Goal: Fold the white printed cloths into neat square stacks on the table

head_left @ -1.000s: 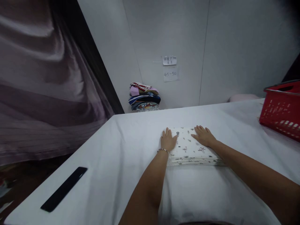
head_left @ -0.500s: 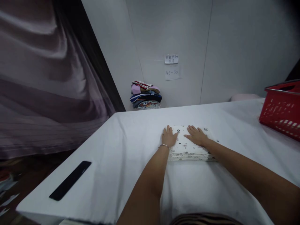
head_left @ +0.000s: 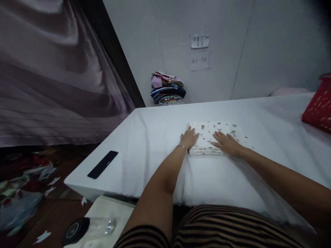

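A folded white cloth (head_left: 207, 146) with small printed plant motifs lies flat on the white-covered table (head_left: 160, 137), its stacked layers showing along the near edge. My left hand (head_left: 189, 137) rests with fingers spread on the cloth's left edge, a bracelet at the wrist. Fingers out flat, my right hand (head_left: 226, 143) lies on the right part of the cloth. Neither hand grasps anything.
Left on the table is a dark flat phone-like object (head_left: 102, 164). A pile of folded clothes (head_left: 168, 88) stands beyond the far edge. A red basket (head_left: 319, 106) sits at the right. Below left, a clear bottle (head_left: 99, 227) lies on a pale surface.
The view has tilted down, bringing the bottle and striped clothing into sight. My right hand has slid nearer the cloth's front, uncovering more of its far part; my left stays at the left edge.
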Available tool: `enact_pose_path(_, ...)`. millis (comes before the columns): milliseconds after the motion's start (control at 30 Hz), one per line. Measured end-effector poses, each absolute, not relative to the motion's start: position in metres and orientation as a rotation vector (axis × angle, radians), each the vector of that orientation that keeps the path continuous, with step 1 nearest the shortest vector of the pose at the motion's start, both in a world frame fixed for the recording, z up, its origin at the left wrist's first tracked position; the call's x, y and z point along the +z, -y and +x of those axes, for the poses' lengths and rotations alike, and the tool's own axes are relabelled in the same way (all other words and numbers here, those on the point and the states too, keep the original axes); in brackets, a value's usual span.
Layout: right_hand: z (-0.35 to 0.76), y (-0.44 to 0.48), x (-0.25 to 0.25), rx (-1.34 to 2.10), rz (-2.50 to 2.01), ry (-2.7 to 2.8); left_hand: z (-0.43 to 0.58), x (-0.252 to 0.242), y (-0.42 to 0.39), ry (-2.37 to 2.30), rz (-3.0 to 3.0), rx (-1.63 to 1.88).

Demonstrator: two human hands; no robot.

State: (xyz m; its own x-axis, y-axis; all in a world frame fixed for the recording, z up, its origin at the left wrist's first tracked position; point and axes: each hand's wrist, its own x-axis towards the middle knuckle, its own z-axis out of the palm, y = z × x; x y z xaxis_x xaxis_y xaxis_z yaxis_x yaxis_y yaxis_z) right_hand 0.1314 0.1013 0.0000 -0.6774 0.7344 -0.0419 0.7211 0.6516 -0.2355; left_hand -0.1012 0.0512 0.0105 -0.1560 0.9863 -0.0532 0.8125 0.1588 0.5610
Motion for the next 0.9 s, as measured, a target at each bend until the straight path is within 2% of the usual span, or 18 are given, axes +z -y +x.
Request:
enact_pose_path(100, 0.133, -0.101, 0.011, 0.479, -1.162, 2.746, -0.104, 0.016, -0.045, -1.946, 1.643, 0.787)
enact_pose_path(333, 0.108, -0.069, 0.024, 0.593, -0.635, 2.547, -0.113, 0.01, 0.012, -2.019, 1.436, 1.227)
enact_pose_path(500, 0.073, -0.054, 0.021, 0.53, -0.523, 2.584, -0.114, 0.003, 0.045, -1.96, 1.47, 1.142)
enact_pose_path(700, 0.055, -0.053, 0.013, 0.442, -0.6, 2.631, -0.117, 0.005, 0.051, -1.938, 1.554, 0.963)
enact_pose_path(900, 0.052, -0.054, 0.011, 0.605, -0.664, 2.566, -0.118, 0.006, 0.05, -1.928, 1.594, 0.938)
